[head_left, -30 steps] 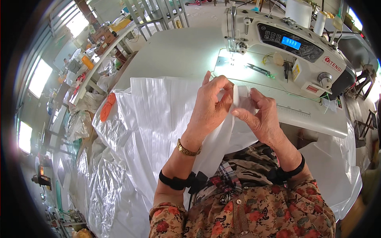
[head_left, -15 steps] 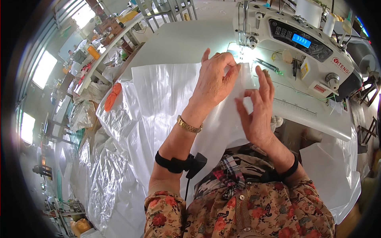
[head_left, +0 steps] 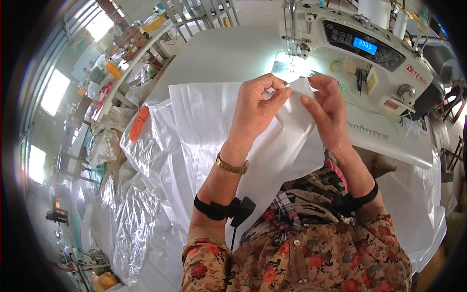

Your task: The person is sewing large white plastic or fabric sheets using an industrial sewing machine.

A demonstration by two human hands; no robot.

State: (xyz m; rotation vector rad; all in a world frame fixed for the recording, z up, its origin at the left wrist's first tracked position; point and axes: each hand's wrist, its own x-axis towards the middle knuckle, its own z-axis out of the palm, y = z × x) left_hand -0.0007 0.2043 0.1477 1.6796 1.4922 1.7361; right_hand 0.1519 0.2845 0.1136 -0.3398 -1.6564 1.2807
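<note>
The left hand (head_left: pixel 255 104) and the right hand (head_left: pixel 328 107) are each pinching shut on 1 corner of the white woven bag (head_left: pixel 292 146), lifting it above the desk (head_left: pixel 228 53), probably to separate its layers, just before the sewing machine (head_left: pixel 360 44).

left hand (head_left: pixel 255 104) and right hand (head_left: pixel 328 109) pinch the woven sheet (head_left: pixel 287 141) corner between them | sewing machine (head_left: pixel 360 46) behind and right of the grip, on the table (head_left: pixel 228 53) | plastic bags (head_left: pixel 131 214) left, below the grip
</note>
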